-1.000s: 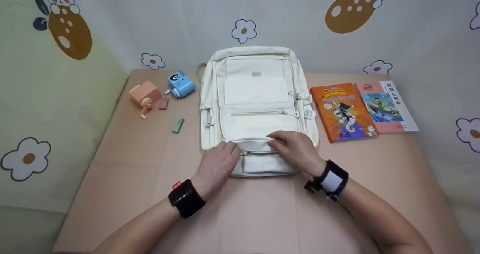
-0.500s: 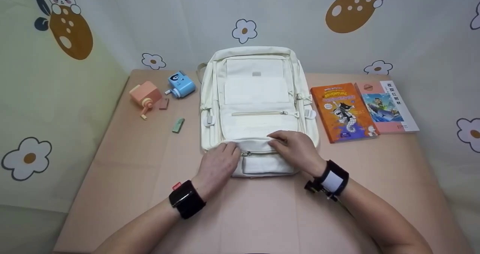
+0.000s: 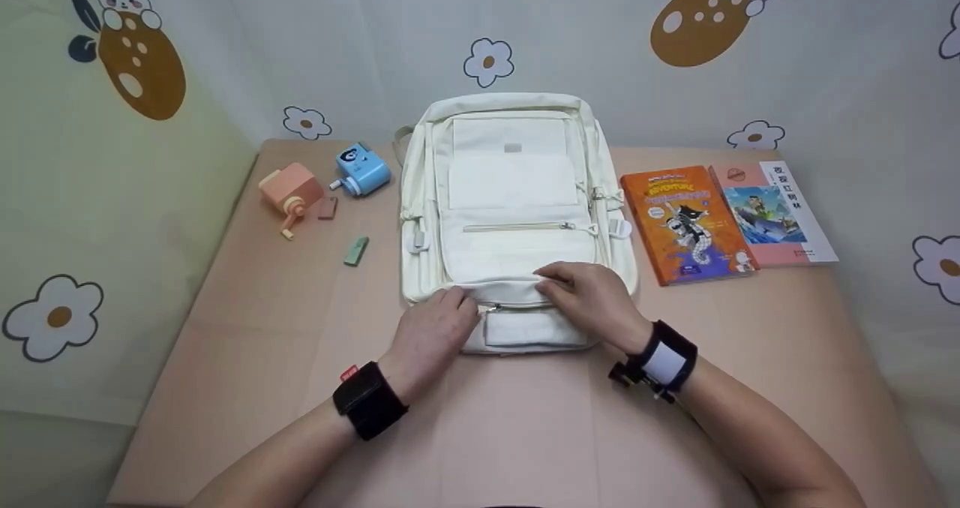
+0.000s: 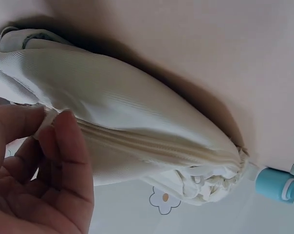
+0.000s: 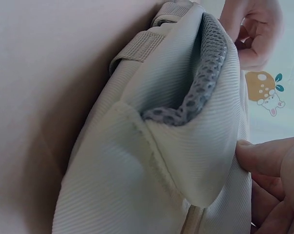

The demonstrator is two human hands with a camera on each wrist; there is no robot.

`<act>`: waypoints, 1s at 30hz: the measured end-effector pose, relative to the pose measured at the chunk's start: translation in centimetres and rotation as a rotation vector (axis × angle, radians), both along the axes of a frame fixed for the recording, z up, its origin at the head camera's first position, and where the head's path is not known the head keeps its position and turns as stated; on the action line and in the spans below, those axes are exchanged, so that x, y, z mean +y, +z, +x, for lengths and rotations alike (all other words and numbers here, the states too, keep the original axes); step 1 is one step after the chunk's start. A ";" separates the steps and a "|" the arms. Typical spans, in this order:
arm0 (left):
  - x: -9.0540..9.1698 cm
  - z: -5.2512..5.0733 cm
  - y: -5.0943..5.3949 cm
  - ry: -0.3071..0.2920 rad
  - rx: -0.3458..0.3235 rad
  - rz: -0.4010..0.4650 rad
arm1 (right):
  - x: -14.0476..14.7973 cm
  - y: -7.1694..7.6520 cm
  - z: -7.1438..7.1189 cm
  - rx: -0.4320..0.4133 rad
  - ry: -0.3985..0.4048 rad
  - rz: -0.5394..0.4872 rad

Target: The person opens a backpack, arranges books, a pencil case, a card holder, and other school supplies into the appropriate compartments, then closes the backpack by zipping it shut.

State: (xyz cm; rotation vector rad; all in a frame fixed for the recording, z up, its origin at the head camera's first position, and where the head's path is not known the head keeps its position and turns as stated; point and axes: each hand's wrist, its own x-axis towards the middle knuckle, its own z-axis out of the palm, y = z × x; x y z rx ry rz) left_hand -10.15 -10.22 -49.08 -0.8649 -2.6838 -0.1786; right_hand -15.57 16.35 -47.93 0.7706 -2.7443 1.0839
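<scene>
We can read ADVENTURE in yellow capitals on the orange book [image 3: 688, 226], though the smaller lines around it are too fine for us. On the pink book [image 3: 772, 219] just beside it, a white strip carries the upright title 夜探红树林; the seal near its far left corner we cannot make out. A red tag [image 3: 349, 374] on the left wristband [image 3: 370, 401] bears pale marks, too small to read, and on the grey patch [image 3: 512, 148] of the backpack we can pick out no lettering.

That cream backpack [image 3: 510, 178] lies flat in the middle of the table [image 3: 300, 320], between the books and the small things on the left. A short zip [image 3: 517, 227] crosses its front pocket; what the bag holds we cannot see. From the right wrist we look at a strip of grey mesh [image 5: 215, 63] edging a fold at the near end.

Our left grip [image 3: 433, 335] is closed at the fingertips, pinching a pale tab [image 4: 46, 123] beside the long zip [image 4: 152, 144]. Our right grip [image 3: 592, 298] pinches the bag's near-end cloth between thumb and fingers, only a narrow gap apart.

On the left we see a pink sharpener [image 3: 289, 185] and a blue sharpener [image 3: 363, 169] printed with a dark cartoon figure, both cranked, plus a pink block [image 3: 328, 208] and a green block [image 3: 356, 251].
</scene>
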 end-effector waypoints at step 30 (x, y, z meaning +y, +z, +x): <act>-4.1 0.6 -0.6 0.096 -0.086 0.117 | -0.3 0.7 0.9 0.025 0.073 0.103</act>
